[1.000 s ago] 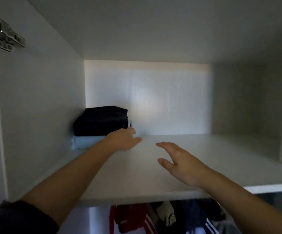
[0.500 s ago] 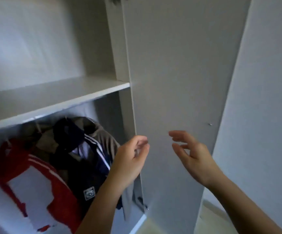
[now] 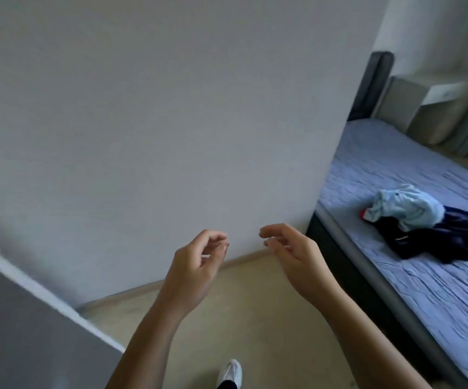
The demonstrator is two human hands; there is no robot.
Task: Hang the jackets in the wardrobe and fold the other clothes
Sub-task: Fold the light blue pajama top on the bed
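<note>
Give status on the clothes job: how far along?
Done: cannot tell; no hung or folded clothes show in this view.
In hand: nothing. The left hand and right hand are both empty, fingers loosely curled.
Left: a light blue garment and a dark navy garment lie crumpled together on the bed, unfolded, so at least those two remain.

Wall (image 3: 171,122): blocks straight ahead. Floor (image 3: 255,304): open strip between wall and bed (image 3: 395,169). Bed: bare mattress around clothes heap (image 3: 423,223).
</note>
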